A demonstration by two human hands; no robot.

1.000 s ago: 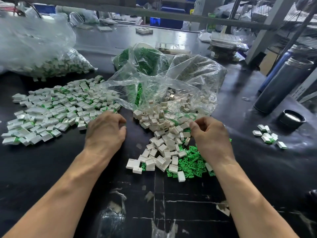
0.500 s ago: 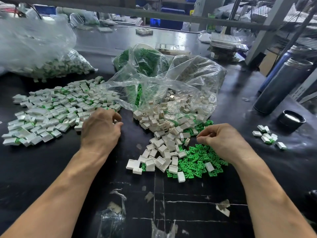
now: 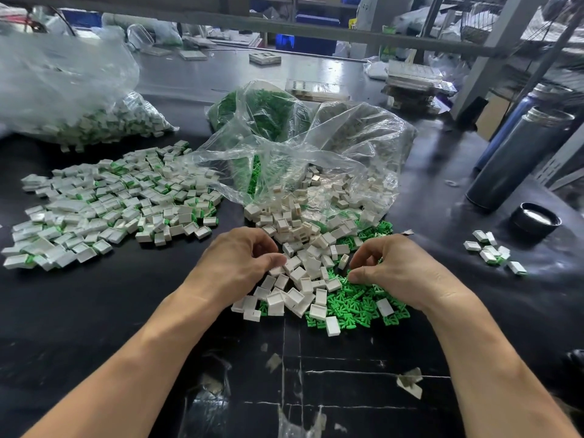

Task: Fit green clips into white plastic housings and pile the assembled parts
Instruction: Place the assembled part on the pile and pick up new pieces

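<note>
The fingers of the left hand (image 3: pixel 235 263) are curled down at the edge of the white housings (image 3: pixel 303 267); whether one is pinched cannot be told. The fingers of the right hand (image 3: pixel 392 273) are curled over the green clips (image 3: pixel 354 303), and a clip may be pinched, but it is hidden. No part is being fitted yet, it seems.

A big pile of done parts (image 3: pixel 110 203) is spread at the left, and more are kept in a bag (image 3: pixel 72 99). Many loose housings and clips are left, with more in the two open bags (image 3: pixel 309 153), so much work is left.

Half a second ago the left hand was at the done pile; now it has been brought over to the housings. The right hand has been kept over the clips.
</note>
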